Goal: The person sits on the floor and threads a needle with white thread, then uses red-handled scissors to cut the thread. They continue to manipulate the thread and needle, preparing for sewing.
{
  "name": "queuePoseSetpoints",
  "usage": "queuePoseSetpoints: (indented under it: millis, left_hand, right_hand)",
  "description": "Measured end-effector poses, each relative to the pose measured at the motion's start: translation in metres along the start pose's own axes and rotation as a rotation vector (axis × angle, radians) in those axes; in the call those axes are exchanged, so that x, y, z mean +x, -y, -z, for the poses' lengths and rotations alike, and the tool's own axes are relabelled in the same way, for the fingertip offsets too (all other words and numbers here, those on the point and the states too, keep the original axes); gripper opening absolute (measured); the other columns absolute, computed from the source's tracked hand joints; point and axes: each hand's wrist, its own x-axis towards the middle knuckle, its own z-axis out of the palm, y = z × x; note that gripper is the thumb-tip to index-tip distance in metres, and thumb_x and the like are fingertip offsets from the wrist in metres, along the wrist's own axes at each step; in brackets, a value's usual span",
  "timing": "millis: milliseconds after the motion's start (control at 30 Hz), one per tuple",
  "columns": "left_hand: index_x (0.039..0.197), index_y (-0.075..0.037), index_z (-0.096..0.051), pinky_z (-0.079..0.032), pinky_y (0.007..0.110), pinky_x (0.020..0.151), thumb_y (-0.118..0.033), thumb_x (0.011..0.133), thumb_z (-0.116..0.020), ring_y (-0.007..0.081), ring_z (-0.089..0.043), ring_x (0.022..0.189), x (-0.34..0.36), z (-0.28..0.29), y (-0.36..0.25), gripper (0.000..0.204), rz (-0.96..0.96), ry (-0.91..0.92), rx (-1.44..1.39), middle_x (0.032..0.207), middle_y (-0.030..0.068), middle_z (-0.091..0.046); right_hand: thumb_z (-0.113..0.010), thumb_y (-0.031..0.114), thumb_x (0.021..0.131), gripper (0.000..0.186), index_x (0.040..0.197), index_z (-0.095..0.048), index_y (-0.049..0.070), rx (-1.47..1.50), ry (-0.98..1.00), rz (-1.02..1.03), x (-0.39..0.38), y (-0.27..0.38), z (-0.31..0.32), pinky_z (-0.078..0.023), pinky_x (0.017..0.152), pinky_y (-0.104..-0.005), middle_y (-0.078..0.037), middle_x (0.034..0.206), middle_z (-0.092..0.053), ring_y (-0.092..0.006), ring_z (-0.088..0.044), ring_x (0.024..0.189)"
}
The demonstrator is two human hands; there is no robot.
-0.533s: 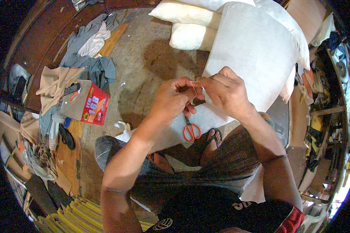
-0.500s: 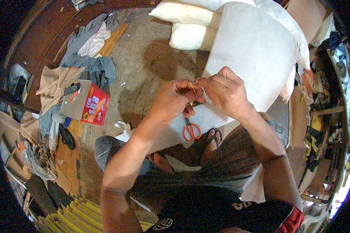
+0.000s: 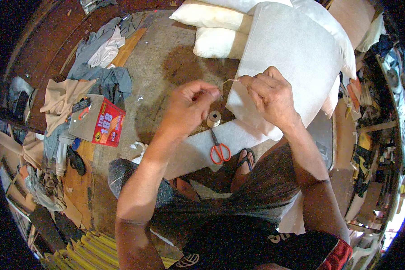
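Observation:
My right hand (image 3: 272, 96) is closed in a pinch on a thin pale thread (image 3: 231, 80), in front of the white cushion. The thread runs left from its fingertips toward my left hand (image 3: 191, 108). That hand is slightly blurred, thumb and forefinger pressed together; whatever they hold is too small to make out. Below and between the hands, a spool of thread (image 3: 213, 119) stands on a strip of white fabric (image 3: 189, 150). Beside it lie scissors (image 3: 220, 153) with orange handles, blades pointing toward the spool.
A large white cushion (image 3: 292, 45) lies ahead on the right, with cream pillows (image 3: 220, 42) behind it. On the left are a red-and-grey box (image 3: 108, 122), heaped cloths (image 3: 101, 81) and a black sandal (image 3: 76, 161). Crowded shelving (image 3: 369, 157) runs along the right.
My hands have moved apart, the left one leftward and the right one up and rightward. The thread between them is stretched out, and the spool has come into view.

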Motion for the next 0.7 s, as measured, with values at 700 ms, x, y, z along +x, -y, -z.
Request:
queuePoseSetpoints:
  millis: [700]
  left_hand:
    - [0.123, -0.011, -0.059, -0.045, 0.023, 0.042, -0.023, 0.101, -0.052, 0.0093, -0.058, 0.048, -0.005, -0.003, -0.011, 0.026, 0.144, 0.07, -0.164, 0.089, 0.0081, -0.071]
  right_hand:
    - [-0.071, 0.004, 0.075, 0.021, 0.095, -0.074, 0.008, 0.129, 0.061, -0.014, 0.0, 0.007, 0.0, -0.048, 0.066, -0.0338, -0.005, 0.071, -0.063, -0.023, -0.056, 0.07]
